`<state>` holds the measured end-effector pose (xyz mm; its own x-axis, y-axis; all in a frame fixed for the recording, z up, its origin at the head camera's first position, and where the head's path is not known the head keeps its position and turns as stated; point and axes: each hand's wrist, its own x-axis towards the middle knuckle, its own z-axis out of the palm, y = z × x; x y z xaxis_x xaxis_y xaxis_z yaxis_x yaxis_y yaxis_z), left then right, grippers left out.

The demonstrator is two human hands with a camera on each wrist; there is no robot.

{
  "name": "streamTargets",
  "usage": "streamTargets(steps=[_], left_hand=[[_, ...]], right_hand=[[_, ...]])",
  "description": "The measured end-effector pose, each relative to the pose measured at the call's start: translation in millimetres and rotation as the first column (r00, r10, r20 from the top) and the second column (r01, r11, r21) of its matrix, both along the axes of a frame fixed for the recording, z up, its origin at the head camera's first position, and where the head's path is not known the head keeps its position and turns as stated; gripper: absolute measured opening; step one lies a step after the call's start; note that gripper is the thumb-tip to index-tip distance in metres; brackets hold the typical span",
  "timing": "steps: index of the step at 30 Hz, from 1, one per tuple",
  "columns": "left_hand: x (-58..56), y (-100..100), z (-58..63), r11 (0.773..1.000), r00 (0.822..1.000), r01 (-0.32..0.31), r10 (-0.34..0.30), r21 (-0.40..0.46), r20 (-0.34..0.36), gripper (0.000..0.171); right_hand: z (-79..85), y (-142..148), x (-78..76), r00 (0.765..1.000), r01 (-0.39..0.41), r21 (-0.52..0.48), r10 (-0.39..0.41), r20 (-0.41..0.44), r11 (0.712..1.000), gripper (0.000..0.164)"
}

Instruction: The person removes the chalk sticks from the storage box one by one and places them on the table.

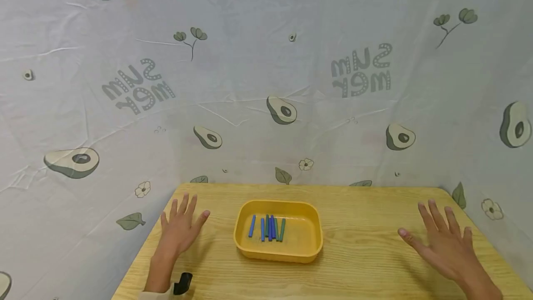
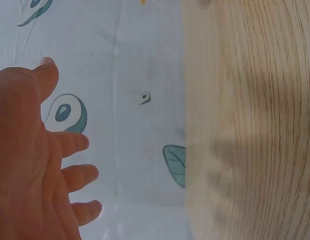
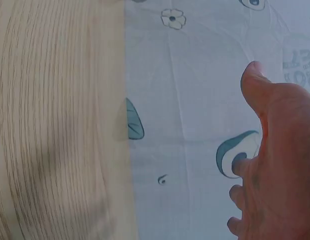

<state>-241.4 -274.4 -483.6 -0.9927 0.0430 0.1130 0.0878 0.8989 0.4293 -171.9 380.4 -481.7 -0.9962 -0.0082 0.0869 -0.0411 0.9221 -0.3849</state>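
Observation:
A yellow plastic tray point(image 1: 300, 258) stands near the middle of the wooden table in the head view. Several short blue and green sticks point(image 1: 282, 229) lie in its left half, roughly side by side; whether they are crayons or chalk I cannot tell. To the left of the tray my left hand point(image 1: 180, 230) hovers with its fingers spread and holds nothing. My right hand point(image 1: 447, 246) is over the table's right side, fingers spread, also holding nothing. Both wrist views show the left hand point(image 2: 30, 155) and the right hand point(image 3: 285, 160) apart from any object.
The pale wooden table point(image 1: 366, 226) reaches back to a hanging white cloth point(image 1: 250, 73) printed with avocados, leaves and lettering. That cloth also runs along both sides. A black band piece point(image 1: 183, 284) sits at my left wrist.

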Motion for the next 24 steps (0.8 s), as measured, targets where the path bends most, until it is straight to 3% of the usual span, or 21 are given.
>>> streamTargets(steps=[6,16,24], left_hand=[[-1.2,8,-2.9,0.999,0.999,0.035,-0.035,0.027,-0.01,0.084],[0.4,17,-8.9,0.99,0.997,0.062,-0.068,0.128,0.046,0.087],[-8.7,29,-9.2,0.978,0.996,0.091,-0.092,0.185,-0.004,0.081]], right_hand=[[-2.2,-16,-3.8,0.999,-0.04,-0.025,0.04,0.004,0.999,0.098],[3.0,-39,-9.9,0.996,-0.083,-0.065,0.084,0.011,0.994,0.095],[3.9,-54,-19.4,0.993,-0.117,-0.08,0.115,-0.023,0.99,0.096]])
